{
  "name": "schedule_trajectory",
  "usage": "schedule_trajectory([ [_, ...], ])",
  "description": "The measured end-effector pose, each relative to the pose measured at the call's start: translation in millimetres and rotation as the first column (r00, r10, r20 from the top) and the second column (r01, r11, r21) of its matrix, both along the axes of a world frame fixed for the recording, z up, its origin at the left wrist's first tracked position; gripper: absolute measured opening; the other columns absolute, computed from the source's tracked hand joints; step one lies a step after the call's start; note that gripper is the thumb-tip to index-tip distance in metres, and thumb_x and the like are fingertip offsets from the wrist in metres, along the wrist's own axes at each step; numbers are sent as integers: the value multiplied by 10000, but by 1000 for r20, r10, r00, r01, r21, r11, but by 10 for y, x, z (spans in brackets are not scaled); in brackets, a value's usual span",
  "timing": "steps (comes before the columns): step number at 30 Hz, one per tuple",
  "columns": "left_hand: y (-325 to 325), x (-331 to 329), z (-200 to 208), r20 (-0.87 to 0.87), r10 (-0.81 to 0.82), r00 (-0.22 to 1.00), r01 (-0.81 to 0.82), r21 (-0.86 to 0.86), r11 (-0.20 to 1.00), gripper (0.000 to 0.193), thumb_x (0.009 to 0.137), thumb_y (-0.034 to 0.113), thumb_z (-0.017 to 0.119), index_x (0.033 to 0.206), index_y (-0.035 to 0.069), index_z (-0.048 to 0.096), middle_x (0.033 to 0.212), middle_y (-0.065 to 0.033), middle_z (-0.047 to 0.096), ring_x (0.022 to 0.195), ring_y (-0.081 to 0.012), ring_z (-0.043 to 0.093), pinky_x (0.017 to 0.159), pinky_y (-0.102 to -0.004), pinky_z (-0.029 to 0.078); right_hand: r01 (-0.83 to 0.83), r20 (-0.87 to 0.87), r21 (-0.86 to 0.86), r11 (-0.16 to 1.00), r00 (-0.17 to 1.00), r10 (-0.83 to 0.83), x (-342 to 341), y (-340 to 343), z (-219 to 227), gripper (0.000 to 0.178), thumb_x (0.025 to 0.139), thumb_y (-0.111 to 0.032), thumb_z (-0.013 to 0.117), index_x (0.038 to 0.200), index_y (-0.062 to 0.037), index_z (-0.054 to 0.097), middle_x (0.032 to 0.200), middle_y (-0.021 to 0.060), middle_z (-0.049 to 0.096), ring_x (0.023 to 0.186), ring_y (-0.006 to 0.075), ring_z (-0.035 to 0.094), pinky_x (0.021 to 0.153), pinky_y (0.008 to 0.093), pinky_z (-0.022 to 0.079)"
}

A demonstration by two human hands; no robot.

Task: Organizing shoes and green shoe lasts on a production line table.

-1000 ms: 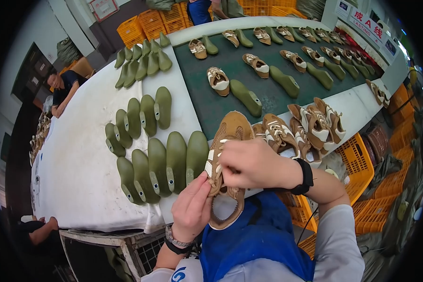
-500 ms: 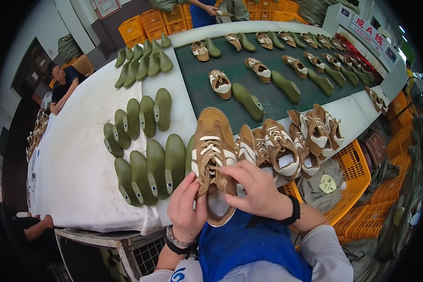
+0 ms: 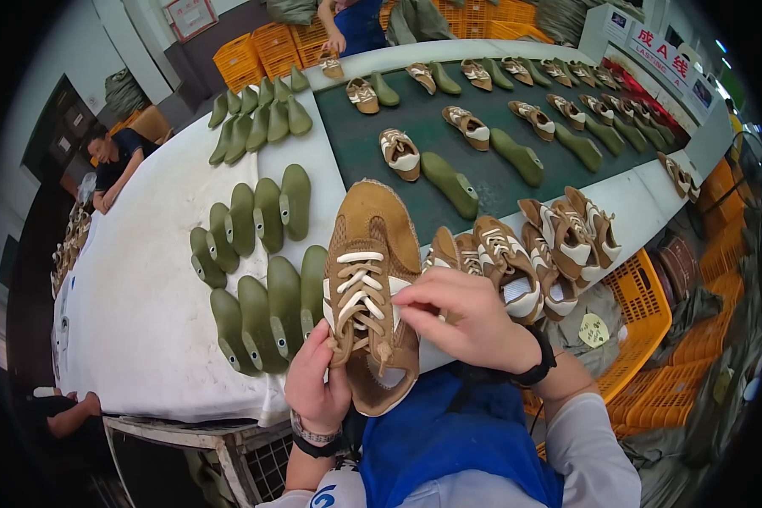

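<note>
In front of me a brown sneaker (image 3: 376, 222) with white side panels is raised, toe pointing away and its opening toward me. My left hand (image 3: 317, 383) is closed on the left side of its collar. White and tan laces (image 3: 360, 292) criss-cross the tongue, with a tan knot near the opening. My right hand (image 3: 476, 323) is closed in a pinch, fingertips touching the shoe's right side by the lace rows; what lies between them is hidden. Several finished-looking sneakers (image 3: 504, 254) stand just beyond my right hand. Green shoe lasts (image 3: 258, 317) stand in rows to the left.
A dark green conveyor belt (image 3: 356, 152) carries sneakers and lasts in rows. White cloth (image 3: 144, 296) covers the table at left, where a person (image 3: 120, 165) sits. Another person's hand (image 3: 337, 41) is at the far edge. Orange crates (image 3: 635, 313) stand at right.
My right hand has left the shoe's collar and moved up to pinch at its right side. The shoe tilts more upright. At the far edge a co-worker's hand now has a sneaker beneath it.
</note>
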State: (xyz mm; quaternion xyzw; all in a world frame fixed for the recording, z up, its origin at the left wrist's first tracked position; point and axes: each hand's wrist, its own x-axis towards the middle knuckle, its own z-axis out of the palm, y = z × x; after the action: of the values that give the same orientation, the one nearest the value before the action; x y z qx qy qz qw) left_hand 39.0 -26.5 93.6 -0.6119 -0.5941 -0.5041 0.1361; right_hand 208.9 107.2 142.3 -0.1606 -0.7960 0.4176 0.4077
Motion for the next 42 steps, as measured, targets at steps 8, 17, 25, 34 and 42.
schedule_trajectory([
  [8, -17, -5, 105, -193, -102, 976, 97, -38, 995, 246, 790, -54, 633, 1027, -24, 576, 1051, -250, 635, 933, -358, 649, 801, -367, 530, 84, 205, 365, 927, 964, -168, -58, 41, 78, 108, 746, -42, 690, 821, -13, 618, 744, 84, 602, 636, 182, 609, 562, 298, 486],
  [17, -23, -46, -24, 11, -128, 992, 128, -70, 989, 214, 808, -50, 621, 1019, -37, 589, 1065, -243, 636, 953, -335, 651, 815, -358, 521, -269, 85, -702, 660, 888, 452, 66, 350, 93, 131, 791, -51, 646, 895, -15, 576, 761, -46, 565, 703, 33, 516, 643, 204, 434],
  [25, 101, 4, 7, -13, 3, 1000, -3, -11, 1000, 243, 773, -41, 649, 1011, -55, 603, 1076, -226, 639, 885, -305, 662, 730, -322, 536, -35, 241, 100, 994, 971, 10, 6, -139, -126, 525, 730, -205, 747, 1189, -90, 519, 984, 99, 532, 795, 218, 578, 675, 306, 487],
  [34, 123, -111, -41, 234, -23, 972, 34, -44, 998, 215, 766, -65, 638, 980, -45, 629, 1004, -208, 666, 920, -290, 668, 797, -321, 531, 274, -176, 20, 962, 948, -266, -129, -128, -621, 308, 687, 32, 646, 946, -34, 491, 835, 100, 588, 673, 233, 624, 599, 303, 504],
  [42, 130, -47, 23, -29, 50, 998, -50, 4, 999, 314, 699, -53, 679, 1005, -16, 617, 1065, -194, 646, 894, -303, 657, 750, -328, 539, 241, 16, 368, 898, 964, -265, -157, -296, -242, 327, 680, -122, 742, 986, -96, 629, 890, 68, 516, 811, 246, 525, 700, 349, 453],
])
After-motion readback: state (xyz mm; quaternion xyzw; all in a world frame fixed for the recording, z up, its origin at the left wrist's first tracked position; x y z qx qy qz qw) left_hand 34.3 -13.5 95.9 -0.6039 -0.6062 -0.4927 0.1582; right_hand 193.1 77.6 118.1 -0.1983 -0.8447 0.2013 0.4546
